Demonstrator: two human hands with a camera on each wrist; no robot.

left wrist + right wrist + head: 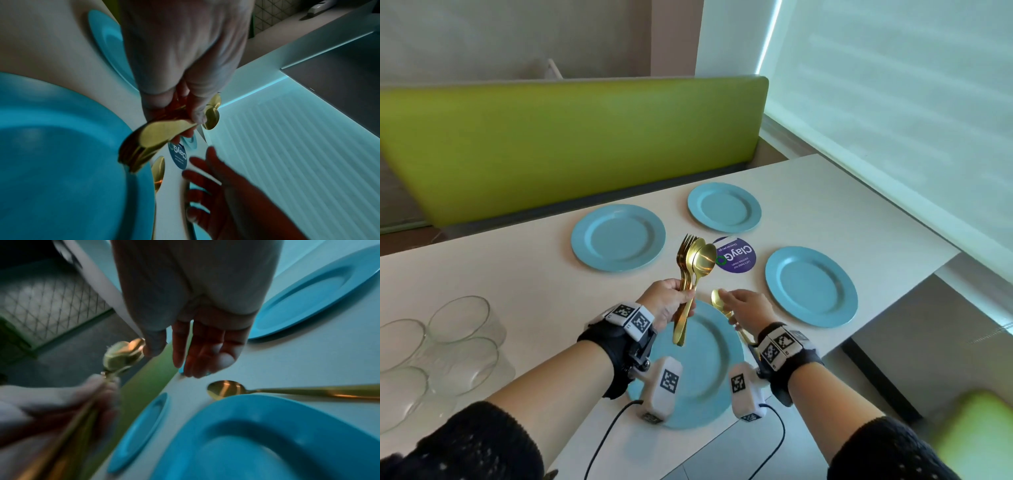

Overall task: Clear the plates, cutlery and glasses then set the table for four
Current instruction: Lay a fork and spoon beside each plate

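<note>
Four blue plates lie on the white table: a near plate (709, 377), a far left plate (618, 238), a far right plate (724, 206) and a right plate (811, 286). My left hand (678, 301) grips a bundle of gold forks and spoons (697, 262) upright over the near plate's far edge; the left wrist view shows the handle ends (156, 139). One gold spoon (226, 389) lies on the table just right of the near plate (267, 443). My right hand (201, 345) hovers above this spoon (719, 298) with straight fingers, holding nothing.
Several clear glasses (458, 342) stand grouped at the table's near left. A round purple sticker (738, 255) sits on the table between the plates. A green bench back (571, 144) runs behind the table, and a window blind (893, 102) is on the right.
</note>
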